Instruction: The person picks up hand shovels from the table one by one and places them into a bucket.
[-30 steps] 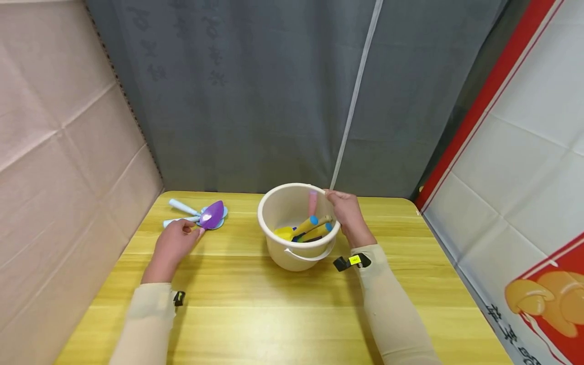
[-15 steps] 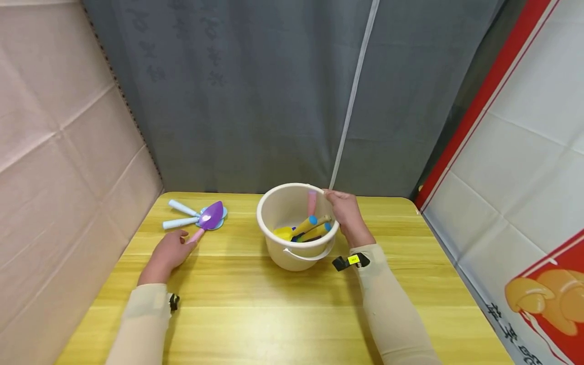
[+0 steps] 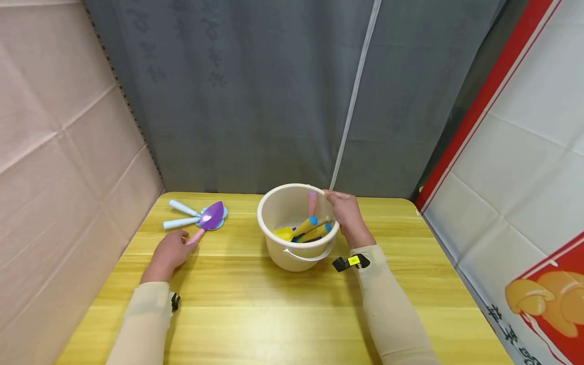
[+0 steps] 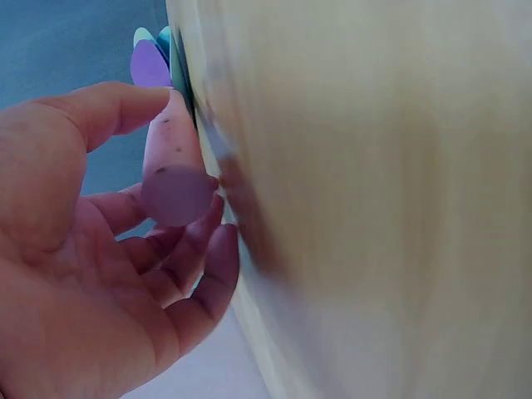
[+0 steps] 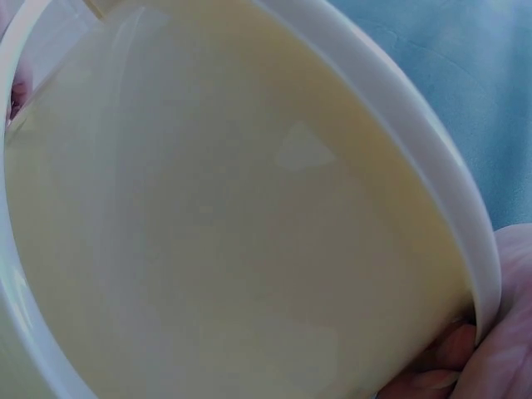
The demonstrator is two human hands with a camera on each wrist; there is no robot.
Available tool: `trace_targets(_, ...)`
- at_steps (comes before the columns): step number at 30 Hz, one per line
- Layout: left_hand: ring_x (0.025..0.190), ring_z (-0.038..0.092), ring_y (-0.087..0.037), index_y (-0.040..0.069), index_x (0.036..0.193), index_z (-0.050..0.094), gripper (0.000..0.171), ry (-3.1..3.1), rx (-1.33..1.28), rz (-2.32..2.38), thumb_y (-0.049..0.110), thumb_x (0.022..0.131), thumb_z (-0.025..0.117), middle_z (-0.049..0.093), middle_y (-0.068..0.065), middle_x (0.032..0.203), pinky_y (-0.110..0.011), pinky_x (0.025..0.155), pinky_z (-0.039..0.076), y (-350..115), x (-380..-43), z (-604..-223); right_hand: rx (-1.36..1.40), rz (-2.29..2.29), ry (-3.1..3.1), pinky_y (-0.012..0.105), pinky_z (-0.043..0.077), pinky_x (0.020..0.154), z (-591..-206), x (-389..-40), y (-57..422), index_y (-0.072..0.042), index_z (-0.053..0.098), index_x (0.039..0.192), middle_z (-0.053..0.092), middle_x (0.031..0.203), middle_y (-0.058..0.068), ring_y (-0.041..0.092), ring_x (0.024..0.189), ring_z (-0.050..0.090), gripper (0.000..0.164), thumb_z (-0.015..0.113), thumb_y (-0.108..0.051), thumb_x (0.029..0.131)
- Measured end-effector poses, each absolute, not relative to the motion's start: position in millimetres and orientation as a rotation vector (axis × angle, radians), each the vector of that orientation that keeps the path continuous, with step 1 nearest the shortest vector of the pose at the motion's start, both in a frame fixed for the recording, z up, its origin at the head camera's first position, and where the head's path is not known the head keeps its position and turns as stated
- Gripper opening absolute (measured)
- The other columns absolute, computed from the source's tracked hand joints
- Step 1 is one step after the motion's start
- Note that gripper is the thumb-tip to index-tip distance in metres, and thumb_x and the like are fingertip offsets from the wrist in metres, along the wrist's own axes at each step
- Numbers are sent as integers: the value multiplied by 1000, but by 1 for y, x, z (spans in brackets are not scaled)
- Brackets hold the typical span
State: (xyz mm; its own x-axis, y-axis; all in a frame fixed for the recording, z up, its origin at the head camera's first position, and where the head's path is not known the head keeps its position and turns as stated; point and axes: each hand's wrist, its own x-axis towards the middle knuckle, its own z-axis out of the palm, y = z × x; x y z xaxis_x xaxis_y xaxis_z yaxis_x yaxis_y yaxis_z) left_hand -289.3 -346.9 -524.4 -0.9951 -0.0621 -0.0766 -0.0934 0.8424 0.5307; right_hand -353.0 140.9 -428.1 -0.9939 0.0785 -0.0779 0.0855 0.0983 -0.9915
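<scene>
At the table's left, a toy shovel (image 3: 212, 215) with a purple blade and pink handle lies with its blade over two light-blue toy tools. My left hand (image 3: 169, 253) holds its handle; in the left wrist view the thumb presses on the pink handle (image 4: 172, 141) and the fingers curl beneath it. A cream bucket (image 3: 285, 258) stands mid-table, slightly tilted. My right hand (image 3: 349, 215) grips its right rim, with fingertips inside the wall in the right wrist view. Inside the bucket are several toy tools, including a yellow handle (image 3: 305, 226) and a pink handle (image 3: 312, 203).
The light-blue handles (image 3: 181, 222) point left, their heads partly hidden under the purple blade. The bucket's white carrying handle (image 3: 310, 257) hangs down its front. A grey curtain (image 3: 246, 111) closes off the table's back edge, and pale cloths hang on both sides.
My left hand has slid back from the shovel's neck toward the end of its pink handle, leaving more of the handle showing. The right hand and bucket stay nearly still.
</scene>
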Motion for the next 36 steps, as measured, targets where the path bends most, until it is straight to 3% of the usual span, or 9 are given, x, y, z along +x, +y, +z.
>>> trace_targets(9, 108, 68, -47, -12, 136, 63, 50, 2989, -132, 862, 26, 104, 70, 73, -31, 122, -63, 98, 53, -345, -291, -525, 165, -2112, 2329, 50, 54, 114, -430, -355, 140, -2, 74, 142, 70, 145, 20, 33, 133, 64, 40, 60, -27, 114)
trace_targets(18, 107, 67, -46, -11, 136, 65, 51, 2978, -155, 904, 31, 107, 66, 72, -30, 121, -63, 99, 52, -346, -291, -525, 165, -2105, 2329, 51, 55, 112, -430, -353, 139, -3, 74, 142, 70, 144, 20, 33, 131, 65, 39, 60, -26, 114)
trace_targets(24, 97, 62, -40, -11, 138, 65, 52, 2970, -193, 1007, 32, 110, 63, 70, -29, 118, -51, 86, 52, -347, -292, -526, 161, -2095, 2343, 50, 56, 112, -430, -354, 138, -4, 74, 143, 70, 144, 20, 33, 131, 65, 39, 60, -26, 114)
trace_targets(36, 105, 64, -43, -7, 138, 70, 49, 3019, -279, 1140, 34, 111, 67, 71, -31, 129, -48, 85, 52, -345, -288, -525, 139, -2093, 2353, 52, 55, 112, -432, -355, 140, -2, 73, 143, 69, 146, 21, 36, 133, 65, 40, 60, -27, 114)
